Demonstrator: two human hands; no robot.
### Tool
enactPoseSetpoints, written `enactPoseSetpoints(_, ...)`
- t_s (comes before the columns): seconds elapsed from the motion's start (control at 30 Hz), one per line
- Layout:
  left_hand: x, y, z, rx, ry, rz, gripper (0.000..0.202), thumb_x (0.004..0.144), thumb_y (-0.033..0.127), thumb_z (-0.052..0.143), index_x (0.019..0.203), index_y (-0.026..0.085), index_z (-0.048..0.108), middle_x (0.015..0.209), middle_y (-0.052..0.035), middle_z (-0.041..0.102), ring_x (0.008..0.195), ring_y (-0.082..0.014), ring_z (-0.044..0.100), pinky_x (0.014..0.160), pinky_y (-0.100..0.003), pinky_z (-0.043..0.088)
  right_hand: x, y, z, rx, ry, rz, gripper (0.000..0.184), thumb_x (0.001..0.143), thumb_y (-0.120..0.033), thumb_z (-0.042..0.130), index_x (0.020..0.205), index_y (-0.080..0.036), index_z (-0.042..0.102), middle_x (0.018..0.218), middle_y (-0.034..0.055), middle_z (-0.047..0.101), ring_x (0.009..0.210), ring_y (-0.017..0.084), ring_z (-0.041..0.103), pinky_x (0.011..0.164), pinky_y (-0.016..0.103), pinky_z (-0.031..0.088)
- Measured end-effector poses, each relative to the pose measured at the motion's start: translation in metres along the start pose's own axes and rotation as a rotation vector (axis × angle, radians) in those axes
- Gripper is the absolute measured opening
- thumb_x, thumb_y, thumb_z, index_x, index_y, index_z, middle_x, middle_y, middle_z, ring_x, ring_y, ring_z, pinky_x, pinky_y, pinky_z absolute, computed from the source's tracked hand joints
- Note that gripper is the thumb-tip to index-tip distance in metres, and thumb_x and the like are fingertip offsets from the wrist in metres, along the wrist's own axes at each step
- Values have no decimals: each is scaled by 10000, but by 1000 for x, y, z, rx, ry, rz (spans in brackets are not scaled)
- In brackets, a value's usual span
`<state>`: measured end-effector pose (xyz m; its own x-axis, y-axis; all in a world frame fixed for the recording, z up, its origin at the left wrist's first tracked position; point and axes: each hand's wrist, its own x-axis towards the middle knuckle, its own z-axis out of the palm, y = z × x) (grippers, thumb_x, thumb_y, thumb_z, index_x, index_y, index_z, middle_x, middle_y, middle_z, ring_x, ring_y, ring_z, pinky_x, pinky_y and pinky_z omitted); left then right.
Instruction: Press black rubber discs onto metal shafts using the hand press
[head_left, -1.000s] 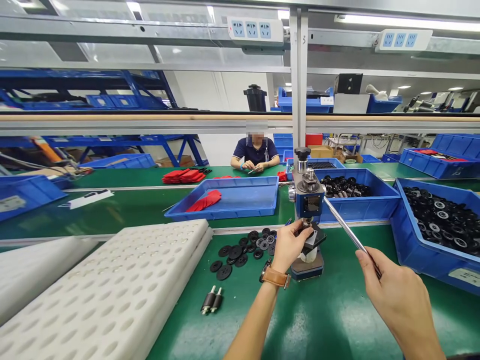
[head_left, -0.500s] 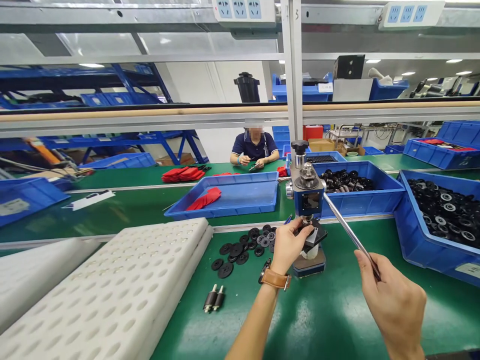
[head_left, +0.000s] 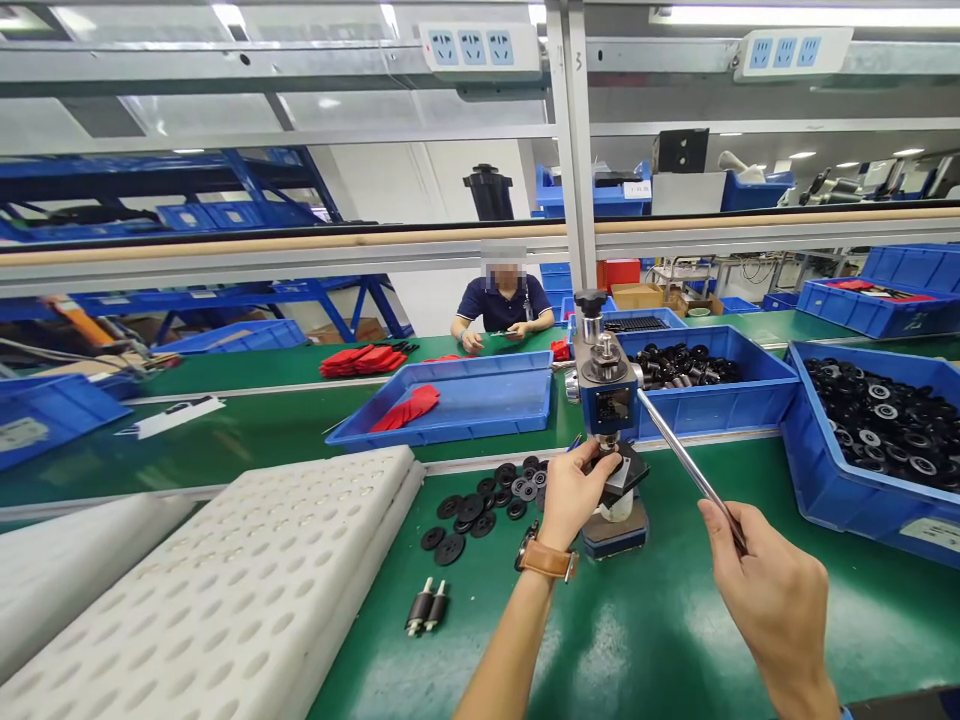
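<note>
A small blue hand press (head_left: 609, 395) stands on the green bench. My right hand (head_left: 772, 585) is wrapped round the end of its steel lever (head_left: 686, 460), which slants down to the right. Under the press ram, my left hand (head_left: 574, 490) is closed, thumb and fingers together at the black press plate (head_left: 626, 472). Whatever lies between those fingertips is mostly hidden. Beside my left wrist several black plastic wheels (head_left: 470, 508) lie loose on the bench. Closer to me are two dark rollers with pale shaft ends (head_left: 427, 607).
White foam trays with round holes (head_left: 300, 530) fill the left side. Behind the wheels sits a shallow blue tray (head_left: 495, 385) with red pieces. Blue bins of black parts (head_left: 720, 405) stand behind and right of the press. A co-worker (head_left: 504, 305) sits across the bench.
The camera view has shifted slightly. Both hands keep their places at the press, and the lever looks about the same. The co-worker's hands have moved a little apart.
</note>
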<state>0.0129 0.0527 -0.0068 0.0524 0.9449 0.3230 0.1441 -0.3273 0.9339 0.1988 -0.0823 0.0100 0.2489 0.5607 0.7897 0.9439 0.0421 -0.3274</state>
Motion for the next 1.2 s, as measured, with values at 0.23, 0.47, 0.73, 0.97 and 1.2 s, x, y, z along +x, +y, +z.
enactPoseSetpoints(0.23, -1, 2, -1, 34, 17, -4, 250, 827, 335, 719, 972, 155, 812, 931, -74, 813, 856, -234, 731, 765, -282, 552, -2, 0, 2, -18, 23, -30, 507, 1080, -489, 495, 757, -170, 721, 497, -36, 519, 422, 92, 420, 485, 253, 295)
enactPoseSetpoints(0.47, 0, 0, 0, 56, 16, 12, 261, 840, 332, 698, 984, 144, 806, 916, -79, 805, 830, -228, 713, 745, -291, 534, -3, 3, 8, 79, 92, -68, 435, 1075, -412, 532, 769, -162, 713, 501, -46, 506, 416, 92, 400, 472, 272, 289)
enactPoseSetpoints(0.73, -22, 20, -5, 92, 197, 115, 136, 755, 242, 773, 878, 194, 804, 943, -54, 700, 928, -215, 617, 844, -302, 480, 20, -4, -44, 340, 185, -74, 208, 1015, -295, 641, 1144, -151, 719, 935, 57, 707, 737, 145, 646, 692, 258, 497)
enactPoseSetpoints(0.97, -104, 4, -2, -887, 29, -438, 424, 761, 490, 855, 944, 142, 696, 733, 16, 551, 552, -79, 388, 466, -198, 291, 7, 3, -49, 456, 214, -62, 515, 1004, -166, 618, 1506, -246, 537, 1217, 100, 672, 841, 173, 653, 695, 298, 557)
enactPoseSetpoints(1.2, -150, -13, 15, -1284, 11, -783, 215, 925, 207, 659, 742, 135, 573, 622, 20, 475, 516, -83, 403, 436, -172, 296, -70, -17, -3, 721, -390, -338, 580, 1072, -300, 485, 1615, -172, 330, 1466, 161, 569, 1307, 291, 583, 984, 405, 593)
